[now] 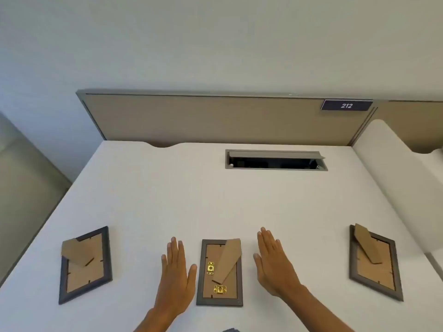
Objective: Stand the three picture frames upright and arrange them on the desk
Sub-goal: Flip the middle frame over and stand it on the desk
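Three grey picture frames lie face down on the white desk (215, 200), brown backs up, each with a cardboard stand flap. The left frame (87, 274) is near the left edge, the middle frame (217, 283) in front of me shows two brass hangers, and the right frame (377, 271) is near the right edge. My left hand (176, 274) rests flat just left of the middle frame, fingers extended. Just right of that same frame lies my right hand (272, 264), also flat. Neither hand holds anything.
An open cable hatch (275, 160) is set into the desk at the back right. A beige partition panel (215, 118) with a "212" label (346, 105) stands along the desk's far edge. A neighbouring white desk (395, 164) adjoins on the right.
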Demonstrator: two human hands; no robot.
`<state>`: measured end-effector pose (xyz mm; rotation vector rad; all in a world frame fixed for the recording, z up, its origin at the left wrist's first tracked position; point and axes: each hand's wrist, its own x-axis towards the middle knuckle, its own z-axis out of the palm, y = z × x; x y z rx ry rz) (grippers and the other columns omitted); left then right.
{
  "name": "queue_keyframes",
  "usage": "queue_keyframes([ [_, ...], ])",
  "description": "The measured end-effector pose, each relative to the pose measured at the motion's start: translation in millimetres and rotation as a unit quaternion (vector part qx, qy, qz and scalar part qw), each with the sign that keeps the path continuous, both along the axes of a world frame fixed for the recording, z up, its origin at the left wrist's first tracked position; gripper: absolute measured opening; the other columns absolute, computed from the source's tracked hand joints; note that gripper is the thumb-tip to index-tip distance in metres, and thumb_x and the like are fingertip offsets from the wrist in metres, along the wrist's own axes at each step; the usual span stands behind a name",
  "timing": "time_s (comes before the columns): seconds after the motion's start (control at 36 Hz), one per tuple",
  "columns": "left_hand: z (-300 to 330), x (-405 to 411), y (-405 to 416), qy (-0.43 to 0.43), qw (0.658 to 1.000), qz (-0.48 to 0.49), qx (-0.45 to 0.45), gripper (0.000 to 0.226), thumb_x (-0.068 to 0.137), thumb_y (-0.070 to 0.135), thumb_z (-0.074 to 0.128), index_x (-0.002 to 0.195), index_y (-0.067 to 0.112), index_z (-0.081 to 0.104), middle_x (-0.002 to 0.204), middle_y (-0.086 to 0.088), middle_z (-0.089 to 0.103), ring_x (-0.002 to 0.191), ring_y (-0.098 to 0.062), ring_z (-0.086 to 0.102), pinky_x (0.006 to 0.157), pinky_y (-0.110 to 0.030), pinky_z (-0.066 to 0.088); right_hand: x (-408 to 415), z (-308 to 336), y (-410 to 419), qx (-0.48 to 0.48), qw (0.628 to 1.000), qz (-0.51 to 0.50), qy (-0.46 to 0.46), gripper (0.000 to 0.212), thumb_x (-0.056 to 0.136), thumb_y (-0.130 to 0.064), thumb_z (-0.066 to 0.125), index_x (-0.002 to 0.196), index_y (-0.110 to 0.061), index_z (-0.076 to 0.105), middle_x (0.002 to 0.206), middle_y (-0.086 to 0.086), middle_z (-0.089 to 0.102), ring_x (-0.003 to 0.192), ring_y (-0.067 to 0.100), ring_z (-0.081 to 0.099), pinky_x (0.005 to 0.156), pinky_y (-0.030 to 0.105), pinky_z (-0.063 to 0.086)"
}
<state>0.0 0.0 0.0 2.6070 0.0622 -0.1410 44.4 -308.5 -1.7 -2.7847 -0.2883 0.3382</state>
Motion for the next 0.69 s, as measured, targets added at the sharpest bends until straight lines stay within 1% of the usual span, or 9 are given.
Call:
queue_keyframes([
  [0.11,-13.4,-25.7,3.6,0.080,0.996,0.020,0.015,0.082,0.109,0.040,0.031,0.155,0.007,-0.029,0.162,-0.003,-0.042,0.155,-0.021,-0.030,0.127,-0.042,-0.015,-24.4,-18.9,-0.5,-0.014,0.999,-0.001,0.044,0.070,0.117,-0.041,0.016,0.173,-0.009,-0.012,0.181,0.003,-0.023,0.170,0.021,-0.017,0.138,0.037,-0.010],
  [0.22,-18.6,-40.5,3.9,0.119,0.993,0.021,0.003,0.081,0.109,0.041,0.028,0.153,0.007,-0.031,0.162,-0.004,-0.042,0.155,-0.021,-0.029,0.128,-0.041,-0.014,-37.8,-29.4,-0.9,-0.031,0.997,0.010,0.068,0.071,0.117,-0.042,0.016,0.173,-0.009,-0.013,0.181,0.003,-0.024,0.171,0.022,-0.016,0.137,0.038,-0.012],
  [0.36,-28.0,-51.0,6.0,0.135,0.990,0.033,-0.031,0.080,0.110,0.041,0.028,0.154,0.007,-0.030,0.167,-0.005,-0.034,0.156,-0.018,-0.024,0.129,-0.040,-0.011,-47.5,-30.3,0.7,-0.036,0.994,0.005,0.104,0.071,0.117,-0.042,0.016,0.173,-0.009,-0.013,0.183,0.006,-0.020,0.171,0.023,-0.015,0.139,0.044,-0.008],
  [0.42,-30.6,-51.2,7.9,0.139,0.989,0.035,-0.030,0.080,0.109,0.043,0.027,0.152,0.008,-0.032,0.168,-0.004,-0.032,0.157,-0.017,-0.024,0.129,-0.040,-0.011,-47.7,-27.3,1.1,-0.049,0.993,0.006,0.106,0.071,0.117,-0.042,0.016,0.173,-0.009,-0.013,0.183,0.006,-0.021,0.171,0.024,-0.016,0.139,0.048,-0.006],
  [0.5,-31.2,-49.8,8.4,0.148,0.988,0.037,-0.029,0.083,0.108,0.047,0.028,0.154,0.010,-0.030,0.169,-0.003,-0.030,0.156,-0.016,-0.023,0.129,-0.041,-0.011,-44.5,-21.9,4.1,-0.041,0.991,-0.004,0.125,0.073,0.118,-0.042,0.022,0.174,-0.011,-0.012,0.184,0.007,-0.018,0.171,0.025,-0.013,0.139,0.050,-0.003],
  [0.56,-27.7,-48.3,6.4,0.152,0.988,0.039,-0.012,0.086,0.107,0.050,0.032,0.158,0.010,-0.026,0.169,-0.003,-0.028,0.158,-0.018,-0.021,0.128,-0.043,-0.013,-42.5,-16.2,8.5,-0.019,0.991,-0.017,0.131,0.073,0.118,-0.039,0.032,0.175,-0.014,-0.006,0.186,0.005,-0.009,0.172,0.025,-0.005,0.139,0.047,0.002],
  [0.58,-25.8,-47.1,5.4,0.153,0.987,0.042,-0.007,0.087,0.107,0.050,0.034,0.159,0.010,-0.024,0.170,-0.003,-0.026,0.159,-0.019,-0.019,0.128,-0.044,-0.013,-42.3,-13.5,11.1,-0.007,0.991,-0.026,0.128,0.073,0.117,-0.037,0.037,0.176,-0.015,-0.001,0.186,0.004,-0.001,0.172,0.024,0.002,0.139,0.045,0.007],
  [0.64,-20.2,-44.9,2.5,0.158,0.986,0.053,-0.012,0.087,0.107,0.047,0.039,0.162,0.013,-0.020,0.173,-0.002,-0.018,0.160,-0.020,-0.014,0.128,-0.047,-0.012,-43.3,-8.7,16.8,0.011,0.993,-0.039,0.112,0.072,0.116,-0.035,0.044,0.176,-0.016,0.010,0.183,0.005,0.021,0.168,0.025,0.023,0.136,0.040,0.022],
  [0.69,-14.4,-43.4,-2.0,0.165,0.984,0.065,-0.027,0.085,0.107,0.046,0.040,0.163,0.017,-0.015,0.174,0.000,-0.010,0.161,-0.019,-0.009,0.128,-0.049,-0.011,-45.4,-4.8,23.5,0.031,0.992,-0.053,0.108,0.071,0.114,-0.036,0.049,0.174,-0.016,0.017,0.172,0.008,0.042,0.157,0.027,0.041,0.126,0.038,0.036],
])
